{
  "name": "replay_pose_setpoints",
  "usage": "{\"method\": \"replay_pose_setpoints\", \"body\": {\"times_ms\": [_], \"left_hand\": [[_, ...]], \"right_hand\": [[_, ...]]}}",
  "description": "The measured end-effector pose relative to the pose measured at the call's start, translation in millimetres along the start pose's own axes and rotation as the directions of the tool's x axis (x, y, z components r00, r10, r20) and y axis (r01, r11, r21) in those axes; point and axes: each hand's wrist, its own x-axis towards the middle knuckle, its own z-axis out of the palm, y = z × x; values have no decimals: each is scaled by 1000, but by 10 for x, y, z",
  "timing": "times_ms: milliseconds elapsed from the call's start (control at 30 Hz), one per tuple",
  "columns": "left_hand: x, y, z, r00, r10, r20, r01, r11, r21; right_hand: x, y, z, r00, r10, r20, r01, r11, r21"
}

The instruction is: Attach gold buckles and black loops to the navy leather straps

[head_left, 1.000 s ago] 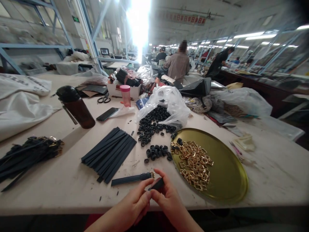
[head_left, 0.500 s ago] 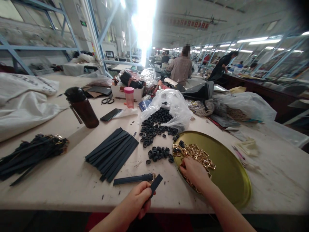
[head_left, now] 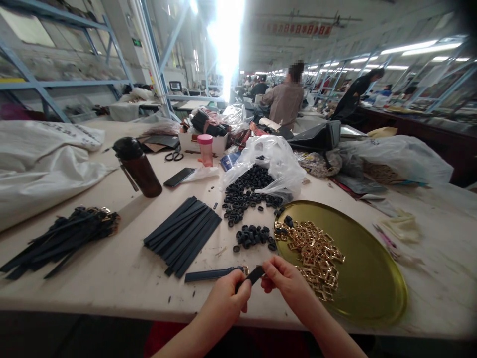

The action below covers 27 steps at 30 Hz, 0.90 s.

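My left hand [head_left: 231, 293] is closed around a short dark strap [head_left: 255, 275], whose free end points right. At that end my right hand [head_left: 279, 278] pinches a small gold buckle, mostly hidden by the fingers. Just behind my left hand lies a dark strap with a gold buckle fitted [head_left: 208, 274]. To the right, gold buckles [head_left: 316, 248] are heaped on a round gold tray [head_left: 367, 268], with a few black loops at its left edge. Small black strap loops [head_left: 253, 236] lie beyond my hands, and more spill from a clear plastic bag [head_left: 286, 171].
A fanned stack of dark straps [head_left: 182, 233] lies left of centre. Farther left is a pile of straps with buckles [head_left: 70, 238]. Behind stand a dark bottle [head_left: 139, 169], a phone [head_left: 179, 177], scissors [head_left: 174, 156] and a pink-lidded jar [head_left: 205, 149]. A person [head_left: 285, 102] is in the background.
My right hand has left the buckle heap on the tray and moved left to the end of the strap in my left hand. The view has shifted slightly.
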Motion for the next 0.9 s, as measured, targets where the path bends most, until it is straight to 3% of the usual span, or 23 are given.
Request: {"method": "replay_pose_setpoints", "body": {"times_ms": [167,400,600,733,800,900], "left_hand": [[-67,-5,-45,999,30,-42,-25,994,103],[-65,-24,-40,997,64,-44,-59,992,116],[-106,-21,-43,992,117,40,-119,992,42],[-133,-93,-60,988,83,128,-78,996,-45],[-144,-117,-74,990,66,122,-61,997,-46],[-162,-108,-95,994,83,77,-79,995,-56]], "right_hand": [[-53,56,99,988,144,48,-152,944,292],[-101,151,143,970,225,88,-234,788,569],[-173,263,306,994,105,-4,-91,877,471],[-179,306,315,990,81,-117,-24,906,422],[-182,289,320,982,85,-168,-12,919,393],[-206,253,375,989,55,-140,-10,954,300]]}}
